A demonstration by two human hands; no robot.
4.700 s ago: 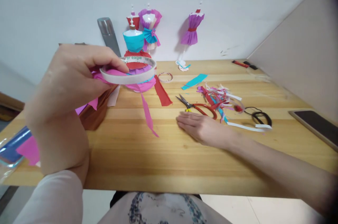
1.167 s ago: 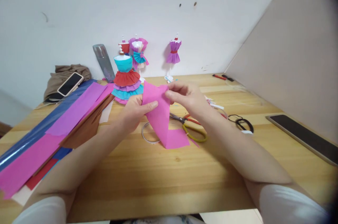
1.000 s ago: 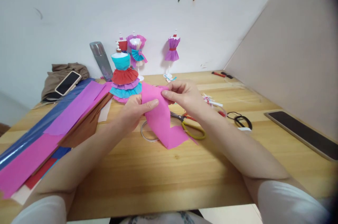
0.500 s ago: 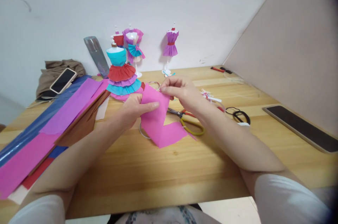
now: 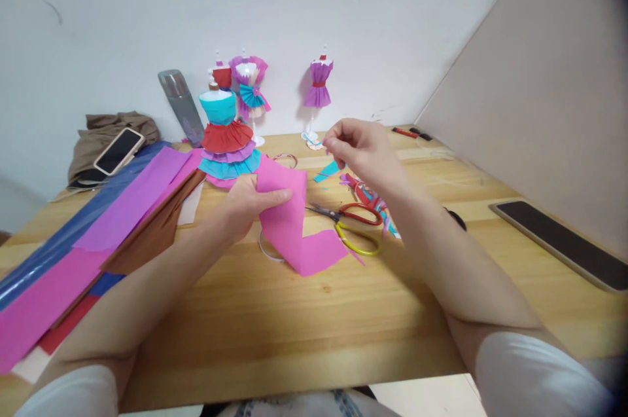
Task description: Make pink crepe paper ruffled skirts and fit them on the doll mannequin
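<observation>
My left hand grips a pink crepe paper strip, thumb lying across its front. The strip folds down, and its far end rests on the table. Up and to the right of it, my right hand is closed in a pinch, apart from the paper. Whatever is between its fingertips is too small to make out. Scissors with one red and one yellow handle lie half-open beside the strip's end. Just behind my left hand stands a small dress form wearing tiered paper ruffles in blue, red, purple and pink.
Several dressed forms, one in purple, stand by the wall near a grey bottle. Coloured paper sheets cover the left side, with a phone on brown cloth behind. Paper scraps lie right of centre; a dark tablet-like device lies far right.
My right hand has drawn away from the paper's top edge, up and to the right. The left hand keeps its hold on the strip, nearly still.
</observation>
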